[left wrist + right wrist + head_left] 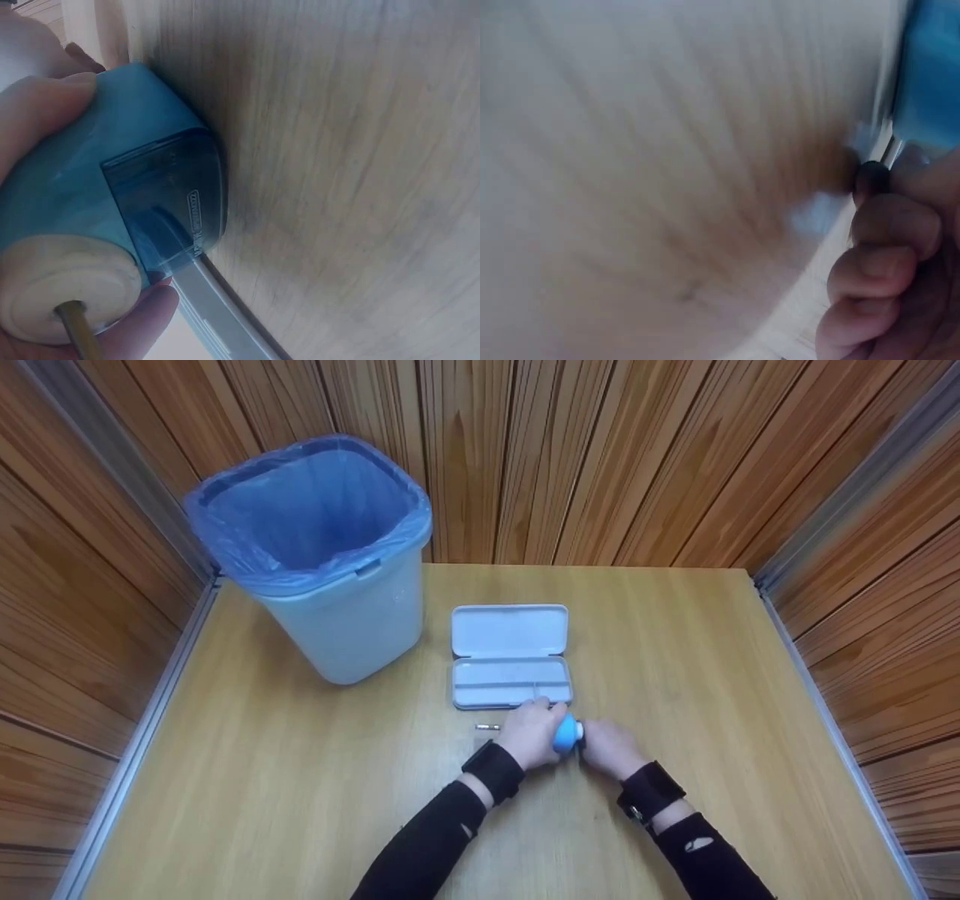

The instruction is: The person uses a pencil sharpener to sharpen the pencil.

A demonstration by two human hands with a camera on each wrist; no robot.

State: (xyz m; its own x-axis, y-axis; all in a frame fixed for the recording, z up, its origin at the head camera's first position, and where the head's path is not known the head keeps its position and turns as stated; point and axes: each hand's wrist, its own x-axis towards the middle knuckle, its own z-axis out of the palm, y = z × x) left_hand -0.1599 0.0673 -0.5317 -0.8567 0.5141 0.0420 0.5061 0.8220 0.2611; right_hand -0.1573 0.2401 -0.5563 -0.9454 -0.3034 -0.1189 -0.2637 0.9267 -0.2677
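In the head view my left hand [531, 733] grips a blue pencil sharpener [565, 733] on the table, just in front of an open white pencil case [510, 671]. A pencil [79, 330] sticks out of the sharpener's round pale front in the left wrist view. A see-through dark shavings drawer [169, 199] faces the wood surface. My right hand [611, 748] is at the sharpener's right side, its fingers curled round the black crank knob [871, 180]. Most of the crank is hidden by that hand.
A pale waste bin [352, 622] lined with a blue bag [315, 510] stands at the back left. Wood-panelled walls [480, 465] close off the back and both sides of the table [300, 780].
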